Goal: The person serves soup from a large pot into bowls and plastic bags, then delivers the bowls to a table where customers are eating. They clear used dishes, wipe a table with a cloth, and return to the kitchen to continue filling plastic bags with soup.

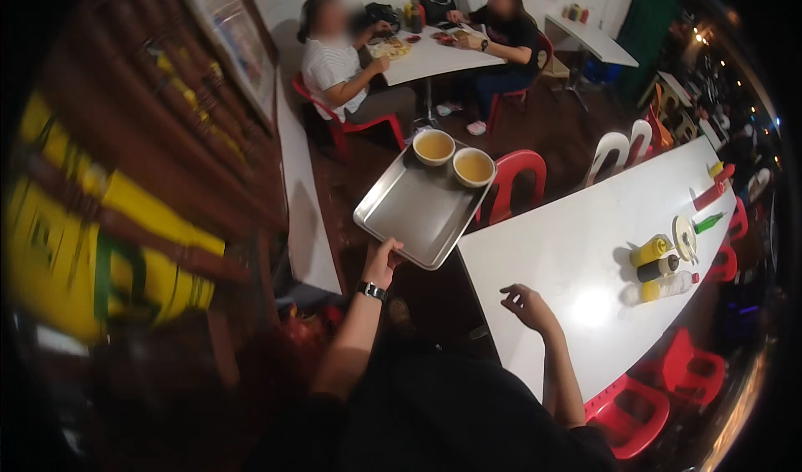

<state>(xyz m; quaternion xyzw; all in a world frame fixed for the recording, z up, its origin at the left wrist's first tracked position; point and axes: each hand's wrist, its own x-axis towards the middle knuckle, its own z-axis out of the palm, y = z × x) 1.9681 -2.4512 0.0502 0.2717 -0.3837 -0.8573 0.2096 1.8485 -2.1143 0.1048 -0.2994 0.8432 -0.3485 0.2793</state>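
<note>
My left hand [383, 261] grips the near edge of a rectangular metal tray [416, 206], thumb on top, with a black watch at the wrist. Two white bowls of yellowish-brown liquid stand at the tray's far end: one bowl [433, 147] at the far corner, the other bowl [474, 167] to its right by the rim. Nothing is in my right hand [525, 306], whose fingers are apart and slightly bent over the near part of a long white table [564, 234]. Condiment bottles on that table are to the right of the hand.
Two people sit eating at a white table [432, 65] ahead. A red plastic chair [517, 180] stands right of the tray, with a white chair [609, 155] beyond. The long table bears a yellow squeeze bottle [650, 251] and a plate [684, 237]. A wooden railing [131, 234] runs along the left.
</note>
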